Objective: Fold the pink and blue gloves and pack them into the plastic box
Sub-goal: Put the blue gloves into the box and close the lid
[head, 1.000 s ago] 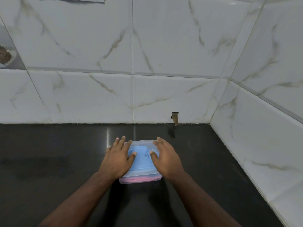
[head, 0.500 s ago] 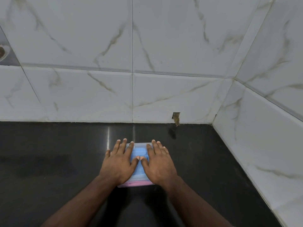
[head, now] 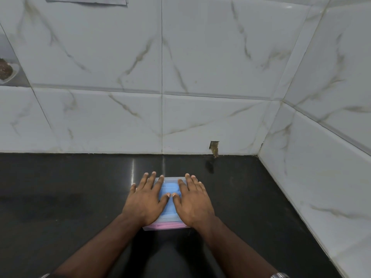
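On a glossy black countertop (head: 60, 197) set into a corner of white marble-look tiles (head: 120, 57), a person presses both palms flat onto the lid of a small translucent plastic box (head: 170, 179). The box sits at the centre of the counter, at about 6 o'clock from the vertical grout line in the back wall and well apart from both walls. The left hand (head: 144, 201) covers the box's 9 o'clock half, fingers straight and spread, fingertips reaching the far edge of the lid. The right hand (head: 193, 201) lies over the 3 o'clock half in the same flat pose, fingers extended toward 12 o'clock. The two thumbs point inward and nearly meet over the middle of the lid; neither hand curls around anything.

Between the hands, the blue glove (head: 169, 189) shows through the clear lid as the upper layer. The pink glove (head: 166, 225) is visible through the near wall of the box at 6 o'clock, lying beneath the blue one. Whether the lid is fully snapped down cannot be told.

At 1 o'clock from the box, a small chipped notch (head: 214, 146) breaks the base of the back wall. At the far 9 o'clock edge of the view, a dish holding something brown (head: 5, 70) rests in a recessed shelf. A wristwatch (head: 280, 275) edges into view on the right wrist at the bottom.
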{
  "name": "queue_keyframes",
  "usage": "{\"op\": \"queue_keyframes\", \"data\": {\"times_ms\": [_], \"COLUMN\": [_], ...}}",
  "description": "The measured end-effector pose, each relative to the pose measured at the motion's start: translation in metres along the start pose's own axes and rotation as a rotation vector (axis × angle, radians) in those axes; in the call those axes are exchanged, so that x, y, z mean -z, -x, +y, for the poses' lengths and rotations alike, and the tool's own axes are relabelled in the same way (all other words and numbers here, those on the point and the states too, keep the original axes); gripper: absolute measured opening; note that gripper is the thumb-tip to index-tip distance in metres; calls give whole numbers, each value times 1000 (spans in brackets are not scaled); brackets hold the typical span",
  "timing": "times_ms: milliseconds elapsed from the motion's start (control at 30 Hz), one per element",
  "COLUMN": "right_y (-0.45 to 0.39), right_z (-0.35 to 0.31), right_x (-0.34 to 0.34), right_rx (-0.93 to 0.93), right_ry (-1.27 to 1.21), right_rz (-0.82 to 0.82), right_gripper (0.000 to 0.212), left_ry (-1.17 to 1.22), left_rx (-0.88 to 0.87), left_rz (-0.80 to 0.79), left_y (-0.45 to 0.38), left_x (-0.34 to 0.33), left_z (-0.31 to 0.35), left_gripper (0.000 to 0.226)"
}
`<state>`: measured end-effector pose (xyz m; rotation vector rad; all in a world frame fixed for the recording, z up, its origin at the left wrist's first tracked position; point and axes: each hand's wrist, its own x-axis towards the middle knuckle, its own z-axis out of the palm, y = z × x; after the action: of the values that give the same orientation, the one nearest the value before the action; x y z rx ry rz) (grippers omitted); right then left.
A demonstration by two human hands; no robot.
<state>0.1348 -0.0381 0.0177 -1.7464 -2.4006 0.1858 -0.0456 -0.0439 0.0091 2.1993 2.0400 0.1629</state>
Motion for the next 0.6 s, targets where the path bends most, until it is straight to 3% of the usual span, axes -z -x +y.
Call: {"op": "queue_keyframes", "data": {"times_ms": [167, 267, 400, 600], "right_y": [10, 32, 68, 78], "right_z": [-4, -9, -16, -13], "right_x": [12, 11, 0, -10], "right_rx": [10, 78, 137, 199], "right_ry": [-69, -73, -37, 76], "right_rz": [65, 104, 119, 246], "right_gripper": [55, 50, 44, 49], "left_ry": [-41, 9, -25, -59], "left_rx": [33, -49, -83, -33], "left_rz": [136, 215, 124, 121], "left_y": [13, 36, 66, 73], "left_x": [15, 16, 3, 3], "left_z": [12, 20, 26, 34], "left_gripper": [64, 67, 78, 65]}}
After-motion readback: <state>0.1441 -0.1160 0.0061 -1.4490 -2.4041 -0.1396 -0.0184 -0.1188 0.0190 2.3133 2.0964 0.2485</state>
